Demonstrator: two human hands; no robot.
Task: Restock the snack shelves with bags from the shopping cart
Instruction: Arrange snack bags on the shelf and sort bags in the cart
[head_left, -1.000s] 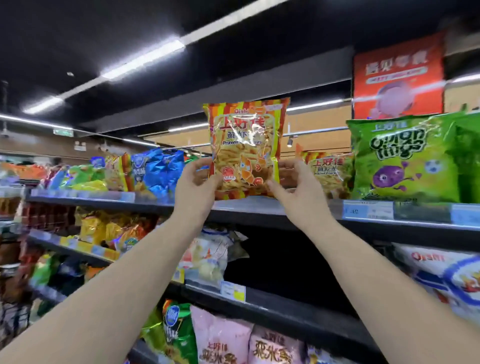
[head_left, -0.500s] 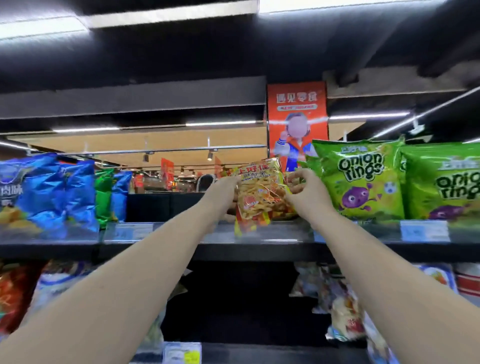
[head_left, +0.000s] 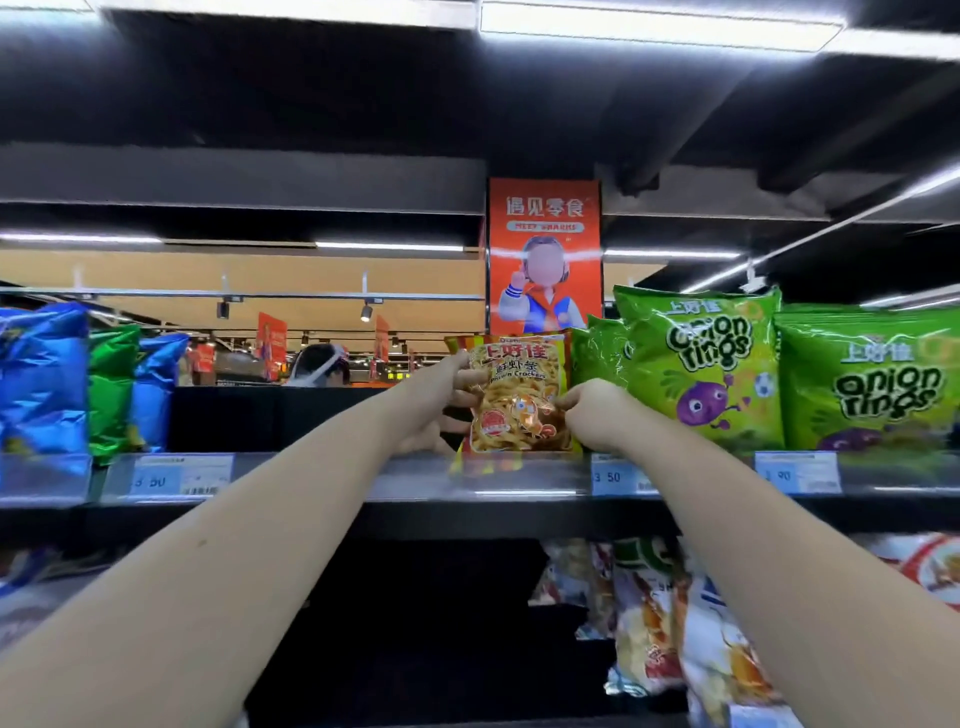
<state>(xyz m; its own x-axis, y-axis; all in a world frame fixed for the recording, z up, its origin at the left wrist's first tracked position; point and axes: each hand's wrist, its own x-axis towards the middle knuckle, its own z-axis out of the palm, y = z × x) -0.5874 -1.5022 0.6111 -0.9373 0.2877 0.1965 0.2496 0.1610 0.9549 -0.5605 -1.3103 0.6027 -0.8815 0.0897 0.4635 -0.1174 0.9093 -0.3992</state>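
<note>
Open shelf (head_left: 322, 470) left of cracker bag (head_left: 519, 400); onion-ring bags (head_left: 706, 364) block right.

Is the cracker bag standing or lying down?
Standing: the cracker bag sits upright on the shelf, left hand and right hand gripping it.

Reading "上好佳" and "Prawn Crackers" on the orange bag (head_left: 519, 397), "onion rings" on two green bags (head_left: 709, 364), "3 50" on two shelf price tags (head_left: 614, 476), "遇见零食" on the red banner (head_left: 544, 208)

Prawn cracker bag (head_left: 519, 395) is now down from mid-air, upright on top shelf (head_left: 415, 473), just beside onion rings bag (head_left: 701, 364). Left hand (head_left: 441, 400) now at upper left edge; right hand (head_left: 592, 410) pinches lower right.
</note>
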